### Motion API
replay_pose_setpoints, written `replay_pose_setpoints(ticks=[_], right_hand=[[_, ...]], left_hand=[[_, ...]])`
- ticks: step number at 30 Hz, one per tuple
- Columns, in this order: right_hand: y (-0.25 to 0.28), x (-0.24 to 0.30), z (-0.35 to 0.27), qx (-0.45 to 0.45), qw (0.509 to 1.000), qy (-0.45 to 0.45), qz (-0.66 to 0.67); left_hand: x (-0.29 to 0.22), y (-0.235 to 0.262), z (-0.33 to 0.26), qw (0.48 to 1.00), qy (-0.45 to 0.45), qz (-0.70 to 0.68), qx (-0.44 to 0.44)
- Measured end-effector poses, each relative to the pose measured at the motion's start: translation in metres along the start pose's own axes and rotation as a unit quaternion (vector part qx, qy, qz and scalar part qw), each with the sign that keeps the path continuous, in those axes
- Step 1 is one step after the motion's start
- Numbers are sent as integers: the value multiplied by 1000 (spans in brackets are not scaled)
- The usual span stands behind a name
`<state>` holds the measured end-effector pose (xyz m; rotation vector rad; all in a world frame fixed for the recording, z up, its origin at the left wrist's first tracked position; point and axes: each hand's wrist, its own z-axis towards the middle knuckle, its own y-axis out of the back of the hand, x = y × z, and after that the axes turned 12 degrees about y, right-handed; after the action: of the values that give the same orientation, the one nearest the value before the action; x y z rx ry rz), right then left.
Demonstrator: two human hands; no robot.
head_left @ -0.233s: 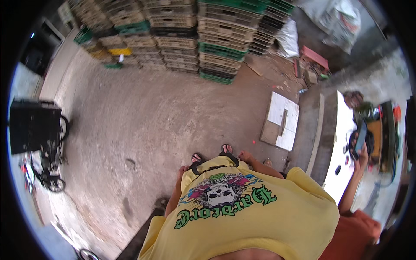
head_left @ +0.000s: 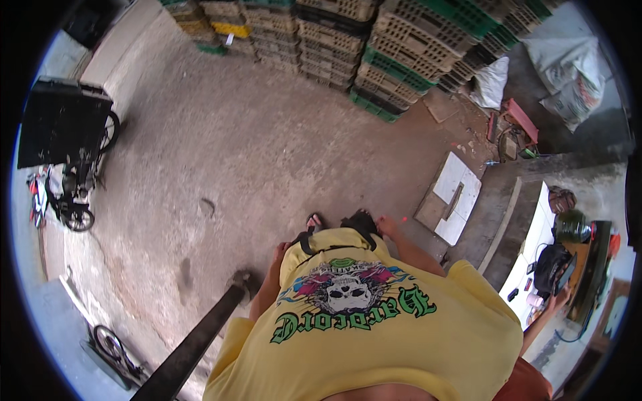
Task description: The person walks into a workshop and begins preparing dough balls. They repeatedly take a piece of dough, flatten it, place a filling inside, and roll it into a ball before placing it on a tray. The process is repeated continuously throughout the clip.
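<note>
I watch over a yellow shirt [head_left: 394,337], its soft cloth creased lightly, printed with a grey skull [head_left: 348,293] and pointed green lettering upside down to my view. Black straps [head_left: 306,242] lie at the shirt's hem, between the two hands. The left hand [head_left: 281,251] rests just beside the hem's left side, fingers mostly hidden; I cannot tell whether it grips anything. The right hand [head_left: 386,226] sits just beyond the hem's right side, fingers bent; I cannot tell what, if anything, it holds.

Beyond the shirt I see rough, stained concrete floor [head_left: 241,147] and stacked plastic crates [head_left: 401,60], latticed in tan, green and black. Ahead and right of it lie a flat board [head_left: 461,212] with white panels around a brown slot, and, farther, crumpled white sacks [head_left: 568,67] with print too blurred for me to read. Right of the shirt are a white bench [head_left: 540,227], a dark bag [head_left: 552,267], a rounded green jar [head_left: 573,227] and another person's rust-orange sleeve [head_left: 531,384]. A straight dark bar [head_left: 194,341] slants left of it; farther left is a boxy black cart [head_left: 65,127].
</note>
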<state>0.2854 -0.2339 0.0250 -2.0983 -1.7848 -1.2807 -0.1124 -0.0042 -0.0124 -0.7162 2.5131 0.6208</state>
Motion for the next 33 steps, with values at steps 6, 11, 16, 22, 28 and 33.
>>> replay_pose_setpoints(ticks=[6, 11, 16, 22, 28, 33], right_hand=[[-24, 27, 34, -34, 998, 38, 26], [0, -30, 99, 90, 761, 429, -478], [24, 37, 157, 40, 974, -203, 94], [79, 206, 333, 125, 978, -20, -166], [12, 492, 501, 80, 985, 131, -74], [-110, 654, 591, 158, 967, 195, -39]], left_hand=[[-12, 50, -9, 995, 75, 50, 30], [-42, 66, 38, 995, 79, 50, 29], [-152, 115, 95, 990, 108, -90, -21], [-283, 186, 150, 935, 51, -349, -45], [-286, 250, 212, 927, 54, -355, -112], [-224, 328, 206, 915, 166, -265, -254]])
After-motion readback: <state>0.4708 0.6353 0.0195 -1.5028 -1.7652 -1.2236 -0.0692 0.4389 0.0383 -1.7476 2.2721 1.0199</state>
